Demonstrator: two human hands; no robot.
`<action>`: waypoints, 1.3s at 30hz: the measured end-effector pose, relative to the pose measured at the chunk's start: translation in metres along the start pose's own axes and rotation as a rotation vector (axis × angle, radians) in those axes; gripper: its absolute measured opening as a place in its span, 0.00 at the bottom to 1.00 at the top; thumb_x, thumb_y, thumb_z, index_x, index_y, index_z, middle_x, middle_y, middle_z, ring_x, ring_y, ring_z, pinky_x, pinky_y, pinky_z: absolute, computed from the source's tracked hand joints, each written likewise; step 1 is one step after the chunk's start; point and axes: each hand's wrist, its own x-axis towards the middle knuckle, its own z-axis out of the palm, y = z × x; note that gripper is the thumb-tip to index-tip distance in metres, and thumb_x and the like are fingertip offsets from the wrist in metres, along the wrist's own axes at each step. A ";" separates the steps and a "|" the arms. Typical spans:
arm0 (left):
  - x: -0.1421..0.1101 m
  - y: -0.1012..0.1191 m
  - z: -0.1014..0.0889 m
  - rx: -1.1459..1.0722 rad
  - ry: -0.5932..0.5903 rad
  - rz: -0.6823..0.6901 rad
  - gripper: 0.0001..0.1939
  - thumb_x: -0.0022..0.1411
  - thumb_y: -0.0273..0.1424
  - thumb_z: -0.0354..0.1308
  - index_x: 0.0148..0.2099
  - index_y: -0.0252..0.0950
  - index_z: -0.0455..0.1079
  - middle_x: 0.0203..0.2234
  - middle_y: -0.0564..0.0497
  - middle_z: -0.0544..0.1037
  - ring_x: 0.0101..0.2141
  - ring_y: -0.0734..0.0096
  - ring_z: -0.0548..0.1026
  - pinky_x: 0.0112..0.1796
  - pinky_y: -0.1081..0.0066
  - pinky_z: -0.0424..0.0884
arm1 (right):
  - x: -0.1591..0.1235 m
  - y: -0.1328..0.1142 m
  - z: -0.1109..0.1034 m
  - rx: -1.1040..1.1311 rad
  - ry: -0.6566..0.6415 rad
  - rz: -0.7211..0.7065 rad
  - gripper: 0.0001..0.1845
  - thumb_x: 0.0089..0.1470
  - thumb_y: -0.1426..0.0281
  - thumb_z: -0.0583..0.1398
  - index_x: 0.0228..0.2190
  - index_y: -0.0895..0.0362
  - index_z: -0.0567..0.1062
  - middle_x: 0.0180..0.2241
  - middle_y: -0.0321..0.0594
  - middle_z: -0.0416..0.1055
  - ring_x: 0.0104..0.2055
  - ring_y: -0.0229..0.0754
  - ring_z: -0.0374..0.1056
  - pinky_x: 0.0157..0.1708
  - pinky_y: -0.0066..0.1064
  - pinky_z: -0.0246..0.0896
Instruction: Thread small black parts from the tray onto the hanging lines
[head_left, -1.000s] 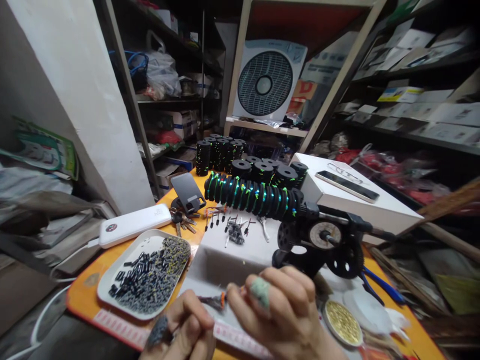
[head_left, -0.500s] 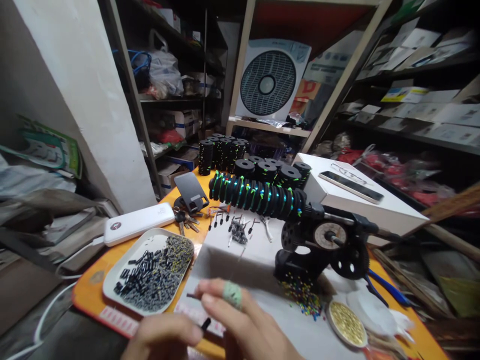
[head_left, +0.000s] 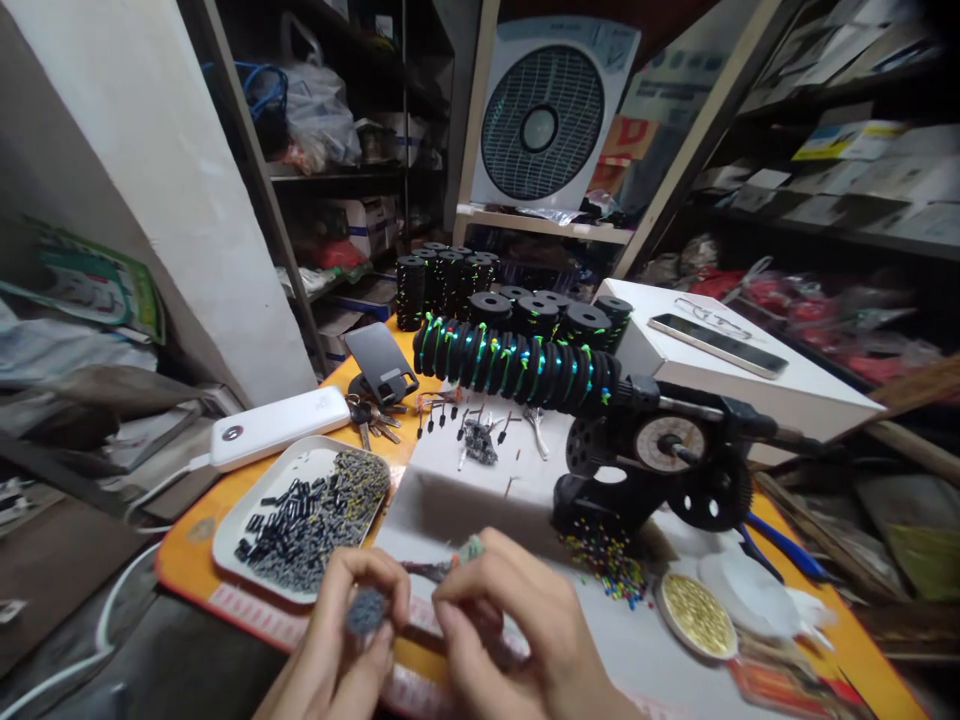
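Observation:
My left hand [head_left: 341,635] is closed low in front, its fingers curled round a small bluish-grey bundle with a rough, round end [head_left: 366,610]. Beside it, my right hand [head_left: 517,615] has its fingers bent and thumb pressed in; what lies between them is mostly hidden. A thin dark strip [head_left: 426,568] sticks out from its fingertips toward my left hand. Green tape [head_left: 469,550] wraps one right finger. Beyond both hands, a ridged black cylinder [head_left: 517,365] wound with shiny green-blue thread and beads sits on a black geared winder [head_left: 667,450].
Left of my hands is a white tray [head_left: 225,550] of small black and grey pieces. Colored beads [head_left: 611,565] lie by the winder, near a dish of gold bits [head_left: 697,615]. A white power bank [head_left: 277,428], keys [head_left: 375,420] and a phone on a white box [head_left: 716,345] are farther back.
My right fingers have gone from stretched forward to curled in. My left hand now shows the bluish-grey bundle, where a small black piece was at its fingertip. The view has shifted slightly.

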 end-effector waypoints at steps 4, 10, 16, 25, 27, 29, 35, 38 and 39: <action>0.005 -0.007 -0.002 -0.142 -0.079 -0.063 0.18 0.58 0.48 0.64 0.34 0.40 0.68 0.24 0.57 0.75 0.16 0.83 0.64 0.16 0.85 0.57 | 0.002 -0.002 -0.009 0.038 -0.030 0.145 0.09 0.57 0.77 0.56 0.26 0.58 0.74 0.23 0.34 0.64 0.26 0.35 0.61 0.26 0.25 0.57; -0.002 0.013 0.017 -0.233 -0.038 -0.131 0.13 0.59 0.42 0.66 0.36 0.39 0.71 0.27 0.54 0.75 0.21 0.74 0.74 0.15 0.81 0.64 | 0.003 0.000 -0.004 0.150 0.015 0.231 0.10 0.58 0.74 0.60 0.27 0.56 0.80 0.23 0.36 0.70 0.27 0.37 0.64 0.26 0.27 0.59; -0.008 0.015 0.033 -0.131 -0.035 -0.215 0.13 0.62 0.44 0.63 0.36 0.39 0.69 0.21 0.56 0.76 0.13 0.79 0.69 0.16 0.78 0.64 | 0.003 0.002 -0.002 0.333 0.083 0.316 0.06 0.54 0.73 0.66 0.30 0.53 0.85 0.24 0.37 0.69 0.25 0.36 0.68 0.24 0.25 0.63; -0.009 0.017 0.028 0.062 -0.036 -0.186 0.16 0.63 0.46 0.61 0.35 0.38 0.69 0.18 0.57 0.72 0.17 0.78 0.67 0.19 0.79 0.61 | -0.003 -0.002 -0.003 0.147 0.016 0.242 0.08 0.58 0.74 0.60 0.29 0.58 0.80 0.25 0.39 0.71 0.27 0.38 0.66 0.26 0.28 0.63; -0.011 0.013 0.029 -0.051 0.026 -0.175 0.17 0.62 0.47 0.61 0.35 0.38 0.67 0.18 0.59 0.70 0.18 0.79 0.67 0.19 0.80 0.59 | -0.003 -0.001 -0.003 0.155 0.039 0.180 0.08 0.57 0.75 0.61 0.30 0.58 0.81 0.24 0.39 0.71 0.27 0.38 0.68 0.27 0.28 0.65; -0.012 0.008 0.030 -0.158 0.058 -0.049 0.15 0.63 0.45 0.61 0.34 0.39 0.67 0.18 0.59 0.70 0.20 0.78 0.67 0.21 0.80 0.58 | -0.002 0.001 -0.003 0.155 0.060 0.127 0.07 0.57 0.76 0.62 0.31 0.57 0.82 0.24 0.38 0.70 0.26 0.37 0.68 0.27 0.28 0.66; -0.008 -0.005 0.026 -0.086 0.108 0.477 0.04 0.69 0.36 0.57 0.40 0.46 0.72 0.20 0.59 0.69 0.23 0.73 0.66 0.28 0.73 0.62 | -0.001 0.003 -0.006 0.110 -0.007 0.059 0.07 0.56 0.77 0.63 0.34 0.57 0.83 0.27 0.40 0.71 0.28 0.39 0.69 0.26 0.29 0.66; -0.006 -0.008 0.023 -0.078 0.094 0.553 0.04 0.69 0.34 0.57 0.41 0.46 0.74 0.22 0.58 0.71 0.24 0.72 0.67 0.29 0.72 0.63 | -0.004 0.004 -0.006 0.089 -0.089 0.046 0.08 0.57 0.77 0.62 0.35 0.57 0.82 0.27 0.41 0.70 0.29 0.40 0.68 0.27 0.30 0.66; -0.006 -0.009 0.023 -0.093 0.087 0.557 0.05 0.69 0.33 0.57 0.41 0.46 0.74 0.22 0.57 0.71 0.24 0.72 0.68 0.30 0.72 0.64 | -0.005 0.005 -0.006 0.084 -0.105 0.044 0.08 0.57 0.77 0.62 0.36 0.57 0.82 0.27 0.41 0.70 0.29 0.40 0.68 0.27 0.31 0.65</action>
